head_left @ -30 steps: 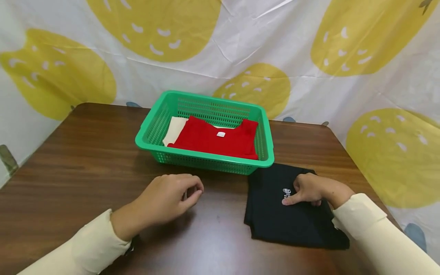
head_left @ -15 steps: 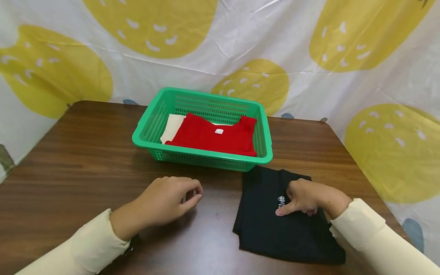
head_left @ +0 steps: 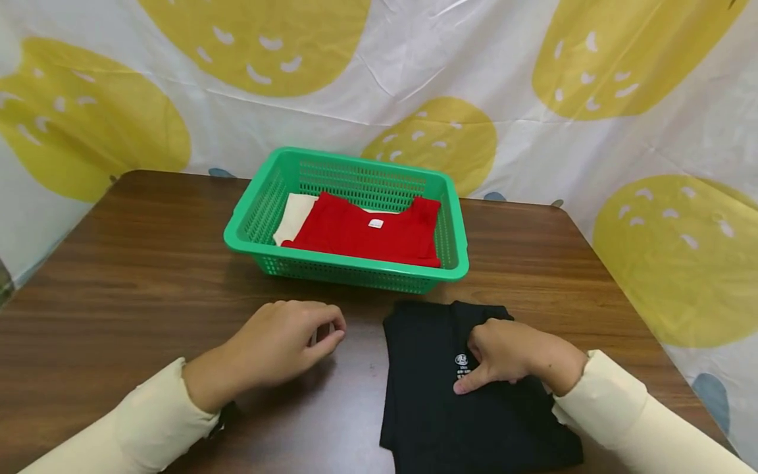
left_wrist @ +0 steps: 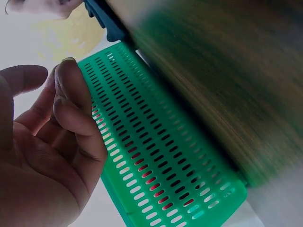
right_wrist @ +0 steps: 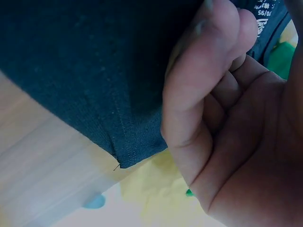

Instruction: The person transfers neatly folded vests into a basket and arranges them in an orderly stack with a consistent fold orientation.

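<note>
A folded black shirt (head_left: 432, 408) with a small white print near its neck lies on the table at the right front. My right hand (head_left: 503, 352) rests on its upper part, thumb spread beside the print and the other fingers bent down against the cloth. In the right wrist view the dark fabric (right_wrist: 85, 75) runs along the bent fingers (right_wrist: 189, 85). My left hand (head_left: 278, 342) is held over the table in front of the basket, its fingers loosely curled around nothing. A green plastic basket (head_left: 349, 264) behind both hands contains a folded red shirt (head_left: 370, 240) on cream-coloured cloth (head_left: 294, 217).
Everything stands on a brown wooden table (head_left: 106, 276). A white curtain (head_left: 249, 131) with large yellow fruit shapes hangs behind and at both sides. The shirt's far edge lies close to the basket's near right corner.
The black shirt has slid left and toward me under my right hand, which moved along with it. The left hand has hardly moved. The head view has shifted slightly.
</note>
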`<state>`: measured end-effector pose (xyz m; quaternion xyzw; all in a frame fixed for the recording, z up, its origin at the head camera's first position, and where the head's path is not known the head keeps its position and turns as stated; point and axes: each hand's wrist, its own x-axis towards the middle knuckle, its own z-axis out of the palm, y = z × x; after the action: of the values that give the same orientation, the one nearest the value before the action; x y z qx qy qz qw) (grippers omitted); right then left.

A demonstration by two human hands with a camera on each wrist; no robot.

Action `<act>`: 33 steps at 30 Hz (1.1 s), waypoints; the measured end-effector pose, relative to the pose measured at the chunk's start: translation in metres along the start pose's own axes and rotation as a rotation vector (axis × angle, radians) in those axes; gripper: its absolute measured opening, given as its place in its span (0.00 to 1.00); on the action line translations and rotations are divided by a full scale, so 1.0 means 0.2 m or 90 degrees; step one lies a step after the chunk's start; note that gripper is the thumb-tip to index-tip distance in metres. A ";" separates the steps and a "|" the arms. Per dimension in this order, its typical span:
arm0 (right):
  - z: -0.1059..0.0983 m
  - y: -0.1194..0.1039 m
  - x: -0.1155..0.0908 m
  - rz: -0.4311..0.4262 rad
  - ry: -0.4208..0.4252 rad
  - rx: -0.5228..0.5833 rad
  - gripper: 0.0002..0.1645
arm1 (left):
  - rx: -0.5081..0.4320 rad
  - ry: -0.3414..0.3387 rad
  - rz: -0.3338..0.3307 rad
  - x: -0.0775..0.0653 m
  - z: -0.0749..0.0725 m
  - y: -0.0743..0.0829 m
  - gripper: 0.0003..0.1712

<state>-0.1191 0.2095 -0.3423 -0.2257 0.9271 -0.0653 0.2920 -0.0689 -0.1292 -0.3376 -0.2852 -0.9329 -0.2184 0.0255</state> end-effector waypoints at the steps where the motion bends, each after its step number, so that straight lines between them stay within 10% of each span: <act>1: 0.00 -0.02 0.00 -0.011 0.002 -0.004 0.33 | 0.000 0.000 0.000 0.00 0.00 0.00 0.04; 33: 0.04 -0.32 0.15 -0.202 0.080 -0.175 0.31 | 0.025 0.026 0.005 0.00 -0.03 -0.02 0.02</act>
<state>-0.1123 0.1379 -0.3474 -0.4023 0.8964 0.0028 0.1861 -0.0709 -0.1341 -0.3344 -0.2836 -0.9353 -0.2055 0.0507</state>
